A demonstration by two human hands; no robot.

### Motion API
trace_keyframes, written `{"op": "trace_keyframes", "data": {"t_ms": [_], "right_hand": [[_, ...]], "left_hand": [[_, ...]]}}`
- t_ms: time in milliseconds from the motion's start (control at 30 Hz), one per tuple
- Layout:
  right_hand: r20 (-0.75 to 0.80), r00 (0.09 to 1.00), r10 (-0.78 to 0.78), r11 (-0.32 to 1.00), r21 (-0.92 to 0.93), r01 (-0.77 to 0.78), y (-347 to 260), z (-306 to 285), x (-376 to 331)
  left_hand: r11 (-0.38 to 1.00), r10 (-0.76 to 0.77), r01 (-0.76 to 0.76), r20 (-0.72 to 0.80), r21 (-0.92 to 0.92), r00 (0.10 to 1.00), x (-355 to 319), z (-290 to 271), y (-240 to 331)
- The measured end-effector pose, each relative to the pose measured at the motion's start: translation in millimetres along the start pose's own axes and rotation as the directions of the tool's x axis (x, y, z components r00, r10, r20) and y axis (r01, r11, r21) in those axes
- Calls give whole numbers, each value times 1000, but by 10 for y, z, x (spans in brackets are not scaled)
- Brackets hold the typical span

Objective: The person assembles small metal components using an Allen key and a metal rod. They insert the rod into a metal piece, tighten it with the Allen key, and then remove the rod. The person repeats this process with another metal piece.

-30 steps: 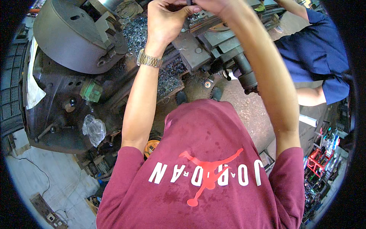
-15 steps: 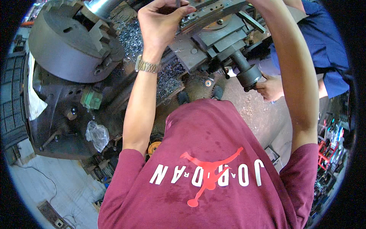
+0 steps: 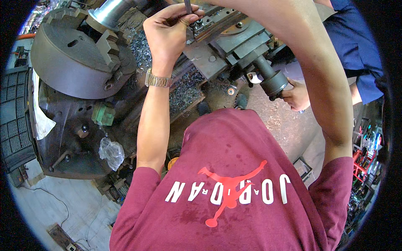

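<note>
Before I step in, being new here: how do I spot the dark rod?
Find the big round grey chuck at upper left, then go right to the left hand, above the metal watch. The dark rod shows at the top edge; unlike the machine parts to its right, it's pinched in that hand.

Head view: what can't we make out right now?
Right hand: head view, cut off by the top edge; only the right arm shows.
Dark rod in the left hand: head view, upper end cut off by the top edge.
Clutter near the right rim: head view, too small and blurred to identify.
</note>
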State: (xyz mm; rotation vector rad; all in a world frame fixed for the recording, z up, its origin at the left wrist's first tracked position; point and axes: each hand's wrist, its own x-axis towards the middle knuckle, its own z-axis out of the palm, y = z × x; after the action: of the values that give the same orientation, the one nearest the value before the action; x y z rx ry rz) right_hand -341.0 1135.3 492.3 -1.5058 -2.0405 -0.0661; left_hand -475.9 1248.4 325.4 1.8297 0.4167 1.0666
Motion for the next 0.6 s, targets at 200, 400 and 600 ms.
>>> {"op": "trace_keyframes", "data": {"t_ms": [200, 400, 600], "right_hand": [[54, 994, -93, 995, 43, 90, -7, -62, 33], [100, 985, -143, 989, 60, 138, -15, -124, 68], [127, 973, -191, 982, 34, 188, -56, -221, 77]], "left_hand": [[996, 27, -29, -29, -85, 999, -83, 49, 196], [981, -40, 29, -50, -192, 998, -77, 59, 212], [986, -50, 58, 56, -153, 997, -146, -29, 233]]}}
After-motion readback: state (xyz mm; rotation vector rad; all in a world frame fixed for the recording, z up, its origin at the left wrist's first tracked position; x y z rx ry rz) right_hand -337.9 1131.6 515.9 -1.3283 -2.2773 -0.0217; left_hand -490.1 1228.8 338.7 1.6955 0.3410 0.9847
